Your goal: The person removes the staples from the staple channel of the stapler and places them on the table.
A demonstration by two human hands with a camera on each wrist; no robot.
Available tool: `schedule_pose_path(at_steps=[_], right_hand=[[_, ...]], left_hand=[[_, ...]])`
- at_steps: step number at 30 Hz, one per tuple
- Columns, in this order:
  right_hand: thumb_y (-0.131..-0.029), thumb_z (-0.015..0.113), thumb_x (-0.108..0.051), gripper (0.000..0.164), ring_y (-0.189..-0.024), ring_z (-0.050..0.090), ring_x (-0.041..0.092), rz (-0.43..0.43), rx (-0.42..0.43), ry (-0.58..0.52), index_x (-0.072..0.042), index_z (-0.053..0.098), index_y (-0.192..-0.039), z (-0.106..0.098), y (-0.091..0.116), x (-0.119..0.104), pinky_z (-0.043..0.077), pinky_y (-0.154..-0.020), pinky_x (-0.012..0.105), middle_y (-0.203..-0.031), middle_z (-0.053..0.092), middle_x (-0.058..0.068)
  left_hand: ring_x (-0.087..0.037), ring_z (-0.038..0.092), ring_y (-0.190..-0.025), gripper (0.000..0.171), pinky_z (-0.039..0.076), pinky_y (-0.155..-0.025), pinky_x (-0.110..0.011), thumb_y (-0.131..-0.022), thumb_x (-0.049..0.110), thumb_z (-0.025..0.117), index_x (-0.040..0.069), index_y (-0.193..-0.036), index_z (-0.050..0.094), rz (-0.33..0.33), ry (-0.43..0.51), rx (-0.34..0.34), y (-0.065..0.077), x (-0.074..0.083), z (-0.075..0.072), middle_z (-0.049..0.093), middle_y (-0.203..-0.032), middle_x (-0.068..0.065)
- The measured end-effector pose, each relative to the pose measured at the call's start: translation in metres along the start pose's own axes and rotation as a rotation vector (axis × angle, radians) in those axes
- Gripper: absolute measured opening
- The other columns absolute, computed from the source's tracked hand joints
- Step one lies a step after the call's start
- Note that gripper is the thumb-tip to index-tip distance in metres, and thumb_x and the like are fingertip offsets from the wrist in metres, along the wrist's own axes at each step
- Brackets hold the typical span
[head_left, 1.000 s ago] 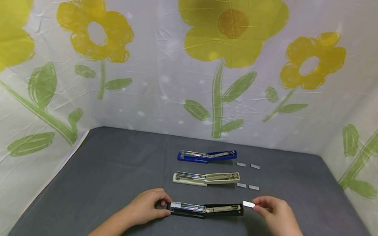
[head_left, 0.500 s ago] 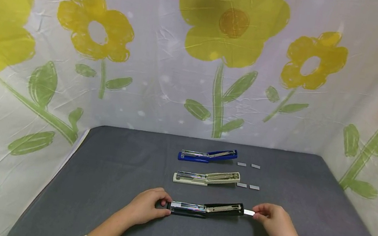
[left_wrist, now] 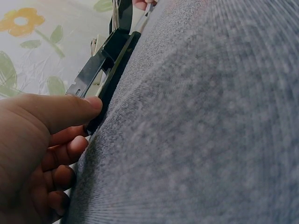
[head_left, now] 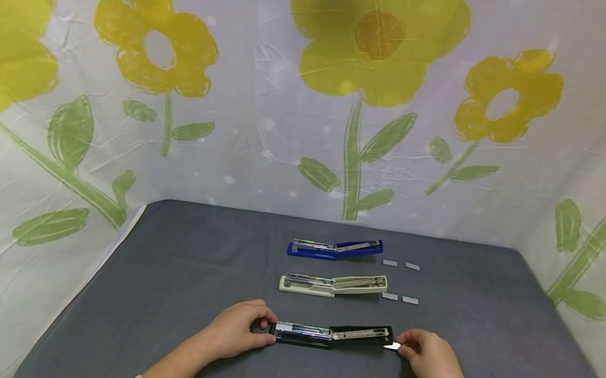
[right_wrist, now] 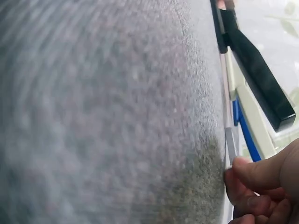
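A black stapler (head_left: 303,335) lies opened out on the dark cloth, its top arm (head_left: 363,335) tilted up to the right. My left hand (head_left: 242,331) pinches the left end of its base between thumb and fingers; the left wrist view shows the thumb (left_wrist: 88,106) on the base's edge. At the other end, my right hand (head_left: 433,360) pinches a silver strip of staples (head_left: 393,346) between thumb and forefinger. In the right wrist view the strip (right_wrist: 231,145) is low, close to the cloth, below the raised arm's tip. Part of it is hidden by that arm in the head view.
Behind the black stapler lie a cream stapler (head_left: 307,285) and a blue stapler (head_left: 313,250), both opened out. Two staple strips lie to the right of each, such as this near strip (head_left: 410,300) and this far strip (head_left: 411,267). A flowered curtain (head_left: 245,141) hangs behind the table.
My right hand has moved down and slightly left, bringing the staple strip from beside the raised arm's tip to partly under it. The left hand has kept its hold on the black stapler.
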State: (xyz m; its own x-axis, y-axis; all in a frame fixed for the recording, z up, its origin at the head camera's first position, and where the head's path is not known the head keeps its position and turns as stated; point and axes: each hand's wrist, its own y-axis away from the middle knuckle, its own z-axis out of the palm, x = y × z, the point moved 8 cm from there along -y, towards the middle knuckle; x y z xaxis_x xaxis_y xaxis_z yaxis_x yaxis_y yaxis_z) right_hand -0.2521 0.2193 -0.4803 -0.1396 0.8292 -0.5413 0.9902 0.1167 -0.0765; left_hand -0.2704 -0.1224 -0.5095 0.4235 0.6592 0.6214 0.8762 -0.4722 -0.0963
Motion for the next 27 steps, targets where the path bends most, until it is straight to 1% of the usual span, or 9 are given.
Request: schedule_pose_path(at_steps=[3,9,15,20,23,27], right_hand=[[-0.085,0.079,-0.003,0.011,-0.082,0.065,0.019,-0.008,0.007,0.028,-0.013,0.074,-0.087,0.001,0.000,0.001,0.050,-0.078,0.047,-0.088,0.071,-0.001],[-0.085,0.079,-0.002,0.011,-0.084,0.065,0.020,-0.014,0.001,0.048,-0.012,0.075,-0.088,0.003,0.000,0.003,0.050,-0.078,0.048,-0.090,0.069,0.000],[-0.086,0.080,-0.002,0.011,-0.085,0.064,0.020,-0.010,-0.009,0.049,-0.010,0.076,-0.092,0.003,0.000,0.002,0.050,-0.079,0.048,-0.091,0.068,0.001],[-0.086,0.080,-0.003,0.013,-0.088,0.065,0.023,-0.018,-0.012,0.044,-0.008,0.076,-0.098,-0.003,0.000,-0.001,0.050,-0.080,0.049,-0.093,0.068,0.002],[-0.088,0.078,-0.005,0.015,-0.085,0.063,0.021,-0.034,-0.006,0.038,-0.005,0.076,-0.103,-0.009,0.000,-0.004,0.050,-0.077,0.047,-0.094,0.068,0.003],[-0.092,0.075,-0.007,0.016,-0.074,0.054,0.014,-0.056,0.003,0.027,-0.003,0.075,-0.108,-0.016,0.000,-0.011,0.047,-0.069,0.039,-0.095,0.067,0.003]], left_hand=[[-0.005,0.050,-0.076,0.023,0.041,-0.070,-0.028,-0.086,0.030,0.086,0.018,-0.101,0.074,0.000,0.001,0.002,-0.001,0.000,0.000,0.053,-0.084,0.012],[-0.004,0.049,-0.074,0.023,0.041,-0.069,-0.027,-0.086,0.029,0.085,0.017,-0.101,0.074,0.007,-0.006,0.012,0.000,-0.001,0.000,0.054,-0.084,0.012],[-0.004,0.049,-0.075,0.022,0.041,-0.070,-0.028,-0.086,0.029,0.085,0.018,-0.101,0.074,0.005,-0.002,0.010,-0.001,-0.002,0.001,0.054,-0.084,0.012],[-0.004,0.049,-0.074,0.022,0.041,-0.069,-0.027,-0.086,0.029,0.085,0.018,-0.101,0.073,0.018,-0.002,0.014,0.000,-0.001,0.001,0.053,-0.084,0.012],[-0.003,0.048,-0.074,0.022,0.041,-0.069,-0.027,-0.086,0.029,0.085,0.018,-0.100,0.073,0.030,-0.006,0.020,0.001,0.001,0.001,0.052,-0.084,0.013],[-0.003,0.048,-0.074,0.022,0.041,-0.069,-0.028,-0.086,0.029,0.085,0.018,-0.100,0.073,0.034,-0.008,0.023,0.002,0.002,0.000,0.052,-0.083,0.013]])
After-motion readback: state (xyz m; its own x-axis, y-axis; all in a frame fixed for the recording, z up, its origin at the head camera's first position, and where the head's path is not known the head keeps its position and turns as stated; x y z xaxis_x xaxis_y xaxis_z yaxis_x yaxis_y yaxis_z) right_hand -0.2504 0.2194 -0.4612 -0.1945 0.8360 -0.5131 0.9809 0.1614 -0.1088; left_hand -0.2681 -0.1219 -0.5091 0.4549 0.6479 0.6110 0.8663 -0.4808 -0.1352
